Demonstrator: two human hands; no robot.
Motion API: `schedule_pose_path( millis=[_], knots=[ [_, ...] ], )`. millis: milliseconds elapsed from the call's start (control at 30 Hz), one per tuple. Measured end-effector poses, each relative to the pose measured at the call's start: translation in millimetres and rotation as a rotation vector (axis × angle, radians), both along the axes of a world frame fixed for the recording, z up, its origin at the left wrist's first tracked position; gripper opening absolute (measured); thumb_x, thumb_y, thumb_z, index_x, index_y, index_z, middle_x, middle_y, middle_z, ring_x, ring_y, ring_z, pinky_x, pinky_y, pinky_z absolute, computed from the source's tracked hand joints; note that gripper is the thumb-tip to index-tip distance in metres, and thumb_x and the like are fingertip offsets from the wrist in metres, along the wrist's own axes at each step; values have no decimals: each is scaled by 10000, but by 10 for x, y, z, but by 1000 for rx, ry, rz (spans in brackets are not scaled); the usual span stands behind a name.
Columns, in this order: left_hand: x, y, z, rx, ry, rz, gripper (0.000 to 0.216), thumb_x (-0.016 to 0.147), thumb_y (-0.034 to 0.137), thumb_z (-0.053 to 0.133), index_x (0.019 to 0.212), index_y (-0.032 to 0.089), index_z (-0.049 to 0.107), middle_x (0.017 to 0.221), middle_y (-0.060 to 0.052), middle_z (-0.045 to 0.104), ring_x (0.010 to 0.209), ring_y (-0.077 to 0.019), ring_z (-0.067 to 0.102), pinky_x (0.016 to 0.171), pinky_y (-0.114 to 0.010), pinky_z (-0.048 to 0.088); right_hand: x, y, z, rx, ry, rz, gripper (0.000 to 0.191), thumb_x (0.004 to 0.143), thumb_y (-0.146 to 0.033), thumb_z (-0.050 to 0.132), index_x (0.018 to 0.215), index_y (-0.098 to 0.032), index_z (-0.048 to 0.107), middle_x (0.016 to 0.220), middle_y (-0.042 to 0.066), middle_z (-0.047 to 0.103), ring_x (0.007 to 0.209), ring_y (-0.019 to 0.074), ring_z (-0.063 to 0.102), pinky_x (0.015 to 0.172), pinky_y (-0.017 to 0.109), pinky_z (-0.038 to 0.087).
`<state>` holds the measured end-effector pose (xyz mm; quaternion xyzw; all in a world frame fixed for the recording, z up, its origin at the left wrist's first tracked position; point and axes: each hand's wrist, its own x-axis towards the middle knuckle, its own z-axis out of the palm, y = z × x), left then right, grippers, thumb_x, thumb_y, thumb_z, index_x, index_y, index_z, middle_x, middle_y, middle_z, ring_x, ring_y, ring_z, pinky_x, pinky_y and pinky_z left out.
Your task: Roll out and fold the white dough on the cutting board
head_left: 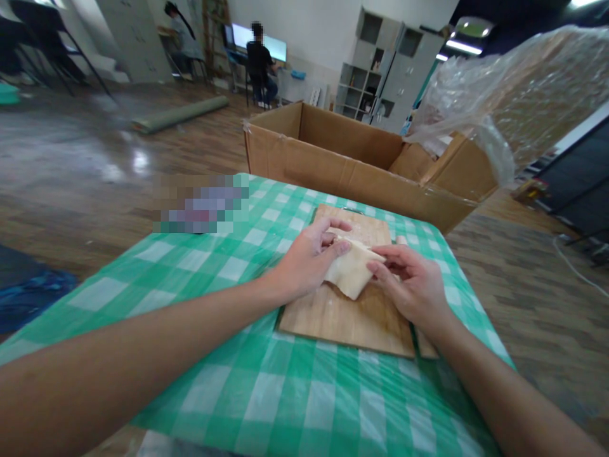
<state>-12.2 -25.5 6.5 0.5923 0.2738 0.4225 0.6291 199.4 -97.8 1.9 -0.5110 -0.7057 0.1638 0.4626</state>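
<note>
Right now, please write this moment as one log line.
left hand: holds pale sheet | right hand: pinches its edge | pale sheet: over wooden board

We seem to be in an office or workroom: we see a black-clad person (258, 63) seated at bright rectangular screens (276, 48), a grey storage unit with square cubbyholes (358, 77), and a brown wood-plank floor (209, 145).

the sheet (352, 273) is pale cream, the board (342, 327) tan, the tablecloth (209, 381) checked green and white.
</note>
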Motion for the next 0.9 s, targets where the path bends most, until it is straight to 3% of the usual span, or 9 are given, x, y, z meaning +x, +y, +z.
schedule_pose_path(
  millis=[167, 433, 667, 900],
  knots=[
    [9, -18, -21, 84, 15, 5, 257, 937, 299, 710, 1172, 224, 639, 840, -3, 687, 730, -142, 626, 643, -232, 446, 16, -8, 43, 151, -227, -74, 118, 973, -332, 695, 1024, -248, 760, 868, 23, 800, 718, 187, 747, 674, 315, 625],
    [-54, 29, -38, 208, 75, -36, 292, 939, 331, 708, 1207, 228, 657, 944, -27, 700, 819, -157, 630, 711, -248, 460, 14, -3, 0, 92, -21, -59, 172, 932, -314, 759, 1086, -240, 737, 978, 41, 783, 801, 190, 740, 711, 327, 626],
    [-106, 43, -9, 426, 207, -2, 168, 906, 336, 753, 1029, 225, 782, 911, -23, 739, 788, -159, 611, 710, -259, 447, 64, -33, 141, 332, -346, -47, 47, 964, -239, 702, 964, -256, 746, 968, 41, 808, 854, 222, 767, 771, 382, 636],
    [-114, 40, -28, 522, 245, 25, 132, 949, 311, 707, 980, 219, 796, 958, -43, 790, 846, -174, 688, 764, -274, 484, 72, -13, 161, 358, -450, 42, 54, 953, -252, 721, 1000, -243, 697, 965, 43, 786, 856, 206, 748, 768, 348, 618]
  ],
)
